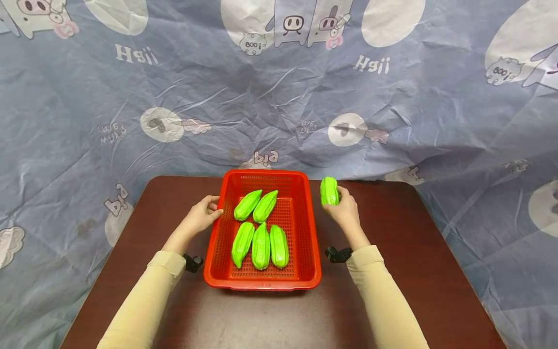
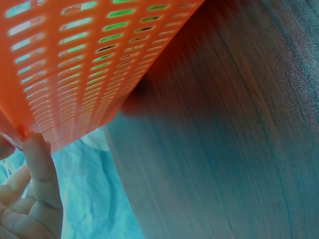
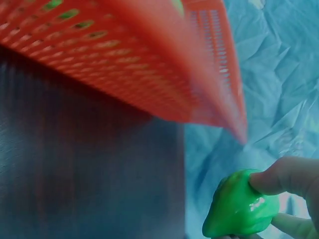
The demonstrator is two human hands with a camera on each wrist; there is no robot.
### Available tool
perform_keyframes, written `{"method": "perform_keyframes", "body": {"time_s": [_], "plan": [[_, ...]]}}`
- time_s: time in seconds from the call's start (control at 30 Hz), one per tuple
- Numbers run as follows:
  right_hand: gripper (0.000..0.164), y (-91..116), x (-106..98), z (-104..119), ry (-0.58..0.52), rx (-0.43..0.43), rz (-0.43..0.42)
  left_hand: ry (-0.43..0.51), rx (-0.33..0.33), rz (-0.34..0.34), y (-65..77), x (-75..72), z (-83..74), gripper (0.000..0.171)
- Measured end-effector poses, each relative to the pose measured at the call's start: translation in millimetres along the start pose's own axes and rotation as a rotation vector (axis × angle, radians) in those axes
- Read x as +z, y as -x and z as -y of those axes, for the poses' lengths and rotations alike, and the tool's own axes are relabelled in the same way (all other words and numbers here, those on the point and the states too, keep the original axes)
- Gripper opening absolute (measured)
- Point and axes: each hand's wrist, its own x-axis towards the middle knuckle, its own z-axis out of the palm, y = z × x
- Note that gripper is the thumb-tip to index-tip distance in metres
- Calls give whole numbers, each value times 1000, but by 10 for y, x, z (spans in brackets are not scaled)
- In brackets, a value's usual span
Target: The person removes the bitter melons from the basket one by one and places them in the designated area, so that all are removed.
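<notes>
A red plastic basket (image 1: 262, 284) with slotted walls stands on the table. Inside it lie several bright green, ridged bitter melons (image 1: 261, 247), two toward the back and the others nearer the front. My left hand (image 1: 203, 213) pinches the basket's left rim between thumb and fingers; the left wrist view has this hand (image 2: 37, 191) at the edge of the slotted wall. To the right of the basket, my right hand (image 1: 345, 208) holds another bitter melon (image 1: 329, 191), apart from the rim. Up close, the glossy bitter melon (image 3: 241, 204) sits between thumb and fingers.
The dark brown wooden table (image 1: 392, 271) extends on both sides of the basket and in front of it. Behind hangs a wrinkled blue-grey cloth (image 1: 261, 97) with cartoon prints, close to the table's back edge. Each wrist wears a black strap (image 1: 338, 254).
</notes>
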Motion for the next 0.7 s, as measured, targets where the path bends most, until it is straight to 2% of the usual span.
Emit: {"method": "perform_keyframes", "body": {"time_s": [0.2, 0.37, 0.7], "plan": [[76, -15, 96, -290, -4, 4, 26, 2, 3, -1, -6, -5, -22, 51], [76, -14, 196, -479, -21, 38, 71, 10, -3, 2, -8, 10, 0, 52], [73, 8, 328, -716, -6, 70, 111, 22, -5, 8, 10, 8, -1, 52]]}}
